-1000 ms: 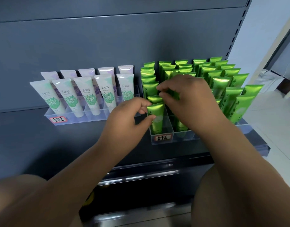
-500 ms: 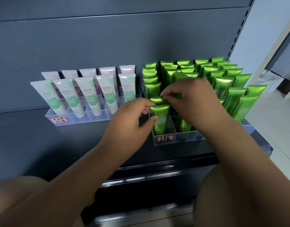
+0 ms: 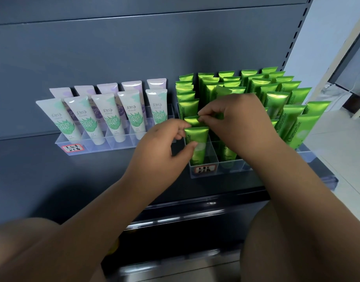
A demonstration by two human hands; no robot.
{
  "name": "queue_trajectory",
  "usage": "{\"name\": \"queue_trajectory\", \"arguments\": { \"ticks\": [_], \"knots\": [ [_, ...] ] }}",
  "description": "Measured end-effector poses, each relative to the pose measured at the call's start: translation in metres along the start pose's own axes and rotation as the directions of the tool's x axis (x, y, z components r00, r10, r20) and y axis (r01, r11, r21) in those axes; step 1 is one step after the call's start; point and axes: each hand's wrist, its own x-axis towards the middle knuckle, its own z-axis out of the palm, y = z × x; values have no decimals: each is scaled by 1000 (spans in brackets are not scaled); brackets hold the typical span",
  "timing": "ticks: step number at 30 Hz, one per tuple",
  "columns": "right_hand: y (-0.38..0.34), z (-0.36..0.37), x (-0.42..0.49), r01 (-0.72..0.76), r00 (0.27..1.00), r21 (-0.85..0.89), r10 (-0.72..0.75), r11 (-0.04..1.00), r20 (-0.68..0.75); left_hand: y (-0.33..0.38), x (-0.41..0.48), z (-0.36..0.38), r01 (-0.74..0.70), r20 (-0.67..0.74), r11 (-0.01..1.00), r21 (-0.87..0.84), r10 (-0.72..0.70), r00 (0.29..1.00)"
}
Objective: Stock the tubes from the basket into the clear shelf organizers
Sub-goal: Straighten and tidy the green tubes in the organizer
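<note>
Shelfwork at close range — pinching the front green tube [image 3: 196, 137] with the left hand [image 3: 160, 147], pressing the thumb onto its printed face and curling the fingers against its upper left edge. Standing that tube crimped end up in the front left compartment of the right clear organizer [image 3: 226, 169], just behind a handwritten label [image 3: 205, 168] stuck on the front wall. Pinching, with thumb and forefinger of the right hand [image 3: 236, 127], at the flat crimped top of the second green tube [image 3: 192, 121] directly behind the first, and curling the remaining fingers loosely above the next column. Covering part of that column with the right palm and wrist, hiding whatever is sitting beneath. Crowding the rest of the organizer: more green tubes [image 3: 274, 102], rows rising toward the grey back panel [image 3: 134, 47], the rightmost ones leaning outward and reading Chamomile. Sitting just beside it, to the left on the same grey shelf [image 3: 52, 169] — a second clear organizer [image 3: 114, 145] holding white tubes with green leaves [image 3: 108, 117] in front and lilac tubes [image 3: 107, 88] behind, all leaning left, with a red-edged label [image 3: 72, 148] on its front left corner. Reaching in from below with both bare forearms.
</note>
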Motion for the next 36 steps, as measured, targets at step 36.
{"name": "queue_trajectory", "arguments": {
  "ticks": [36],
  "knots": [
    [-5, -9, -5, -53, 997, 58, 57, 997, -54, -3, 1, 4, -47, -60, 999, -16, 46, 997]
  ]
}}
